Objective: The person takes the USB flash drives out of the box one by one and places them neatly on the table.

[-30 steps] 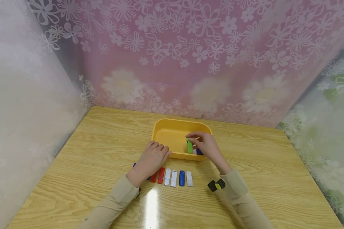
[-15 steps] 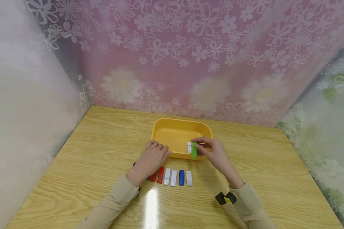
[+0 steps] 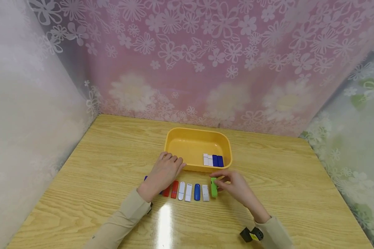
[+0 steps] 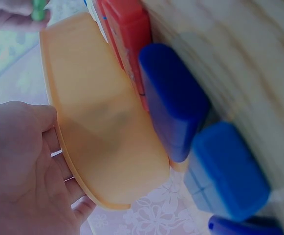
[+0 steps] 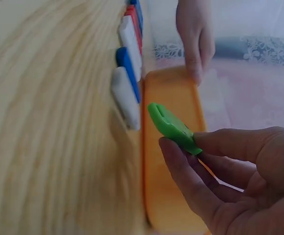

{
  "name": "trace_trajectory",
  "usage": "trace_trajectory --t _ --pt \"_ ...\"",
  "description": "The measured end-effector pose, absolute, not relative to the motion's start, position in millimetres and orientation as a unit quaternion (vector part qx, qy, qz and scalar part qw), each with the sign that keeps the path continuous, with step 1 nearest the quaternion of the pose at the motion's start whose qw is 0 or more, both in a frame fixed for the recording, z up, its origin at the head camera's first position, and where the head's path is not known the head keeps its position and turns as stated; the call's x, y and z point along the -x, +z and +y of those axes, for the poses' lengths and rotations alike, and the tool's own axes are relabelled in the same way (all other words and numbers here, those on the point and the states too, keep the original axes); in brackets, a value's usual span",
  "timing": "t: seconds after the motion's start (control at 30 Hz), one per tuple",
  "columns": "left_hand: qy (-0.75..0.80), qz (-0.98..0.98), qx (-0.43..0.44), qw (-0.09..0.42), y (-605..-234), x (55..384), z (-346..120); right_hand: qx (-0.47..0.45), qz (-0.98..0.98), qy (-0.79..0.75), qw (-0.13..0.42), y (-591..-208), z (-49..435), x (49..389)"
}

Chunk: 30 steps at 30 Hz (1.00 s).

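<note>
Head view: one green stick [image 3: 214,189] is pinched between the thumb and fingers of the right hand [image 3: 237,186], just beside the right end of a row on the table [image 3: 283,180]. In that row are three white sticks [image 3: 188,192], one blue stick [image 3: 197,192] and two red sticks [image 3: 175,189]; the left wrist view shows three further blue sticks [image 4: 176,93] past the red. The left hand [image 3: 166,173] grips one yellow box [image 3: 197,168], which holds two shorter white sticks [image 3: 205,159] and two dark blue sticks [image 3: 217,161].
</note>
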<state>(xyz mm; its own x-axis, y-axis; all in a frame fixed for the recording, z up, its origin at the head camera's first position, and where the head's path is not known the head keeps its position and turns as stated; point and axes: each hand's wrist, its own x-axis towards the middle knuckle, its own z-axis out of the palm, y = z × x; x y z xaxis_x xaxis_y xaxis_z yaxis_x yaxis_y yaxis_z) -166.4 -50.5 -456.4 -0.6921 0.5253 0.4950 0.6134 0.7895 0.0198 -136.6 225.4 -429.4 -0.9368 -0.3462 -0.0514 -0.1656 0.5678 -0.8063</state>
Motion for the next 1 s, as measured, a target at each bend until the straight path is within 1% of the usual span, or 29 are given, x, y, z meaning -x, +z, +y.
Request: trace_trajectory --t 0.3,0.47,0.73,1.0 --pt "-0.097 -0.915 0.311 0.237 -457 166 -51 0.138 0.891 -0.414 0.125 -451 232 138" --pt "-0.097 -0.914 0.312 0.24 -457 166 -50 0.136 0.89 -0.415 0.132 -453 233 138" --pt "-0.103 -0.914 0.311 0.241 -456 167 -50 0.161 0.91 -0.365 0.111 -450 232 137" --pt "-0.105 -0.917 0.307 0.231 -456 167 -50 0.196 0.91 -0.353 0.097 -452 228 139"
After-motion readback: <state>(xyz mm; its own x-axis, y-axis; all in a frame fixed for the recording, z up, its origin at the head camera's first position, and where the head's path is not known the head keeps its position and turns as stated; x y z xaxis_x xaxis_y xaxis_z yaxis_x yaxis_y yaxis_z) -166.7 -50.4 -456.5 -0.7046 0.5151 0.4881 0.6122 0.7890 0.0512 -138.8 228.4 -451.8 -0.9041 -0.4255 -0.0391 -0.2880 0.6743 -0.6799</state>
